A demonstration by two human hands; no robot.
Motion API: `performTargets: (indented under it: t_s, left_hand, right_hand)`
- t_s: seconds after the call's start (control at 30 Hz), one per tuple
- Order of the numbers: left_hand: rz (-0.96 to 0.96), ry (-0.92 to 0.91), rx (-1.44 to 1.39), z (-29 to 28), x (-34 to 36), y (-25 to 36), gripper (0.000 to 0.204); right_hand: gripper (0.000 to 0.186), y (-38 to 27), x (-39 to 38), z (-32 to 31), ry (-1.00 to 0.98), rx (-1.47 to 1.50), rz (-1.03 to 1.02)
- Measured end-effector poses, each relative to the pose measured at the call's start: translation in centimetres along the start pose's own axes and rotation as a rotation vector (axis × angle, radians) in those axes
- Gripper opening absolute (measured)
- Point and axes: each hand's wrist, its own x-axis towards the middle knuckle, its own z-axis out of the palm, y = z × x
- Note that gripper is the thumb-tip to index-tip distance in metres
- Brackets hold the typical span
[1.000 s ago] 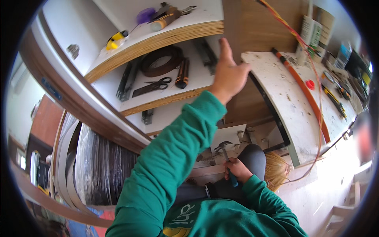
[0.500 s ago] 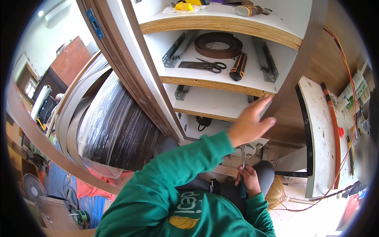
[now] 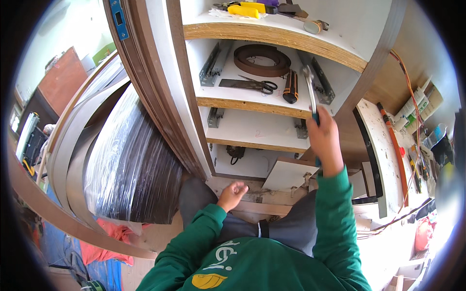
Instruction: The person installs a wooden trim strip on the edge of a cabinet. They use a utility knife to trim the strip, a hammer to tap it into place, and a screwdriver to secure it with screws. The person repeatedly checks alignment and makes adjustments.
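My right hand (image 3: 324, 140) is closed round the handle of a hammer (image 3: 312, 94), raised upright in front of the cabinet's right side. Its metal head overlaps the shelf with the tools in this view. My left hand (image 3: 233, 195) is low over my lap, its fingers curled together; what they hold, if anything, is too small to tell. On the middle shelf lie a coil of brown edging strip (image 3: 262, 61), black scissors (image 3: 264, 86), a dark flat blade (image 3: 238, 83) and an orange-and-black utility knife (image 3: 291, 87). Metal drawer slides (image 3: 323, 81) are fixed to the cabinet's side walls.
Yellow-handled tools (image 3: 246, 10) sit on the upper shelf (image 3: 272, 36). A large plastic-wrapped roll (image 3: 136, 160) stands on the left. A loose white panel (image 3: 290, 173) leans low in the cabinet. On the right, a worktop (image 3: 376, 131) carries an orange bar (image 3: 393, 145) and bottles.
My right hand has lifted the hammer from my lap up to the cabinet's right side. My left hand has drawn back from there to my lap, its fingers now curled.
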Motion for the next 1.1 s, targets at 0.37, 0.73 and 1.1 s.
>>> performTargets:
  t_s: [0.37, 0.73, 1.1]
  left_hand:
    - [0.004, -0.248, 0.082, -0.6, 1.0, -3.7, 0.052]
    - [0.012, -0.312, 0.151, -0.5, 1.0, -3.5, 0.048]
    - [0.83, 1.025, 0.538, -17.5, 4.3, 13.8, 0.062]
  right_hand:
    - [0.041, 3.6, 16.0, 6.2, -0.065, -0.481, 0.084]
    - [0.038, 2.0, 17.6, 5.6, -0.256, -0.787, -0.068]
    - [0.034, -5.0, 9.7, 16.0, -0.183, -0.367, -0.525]
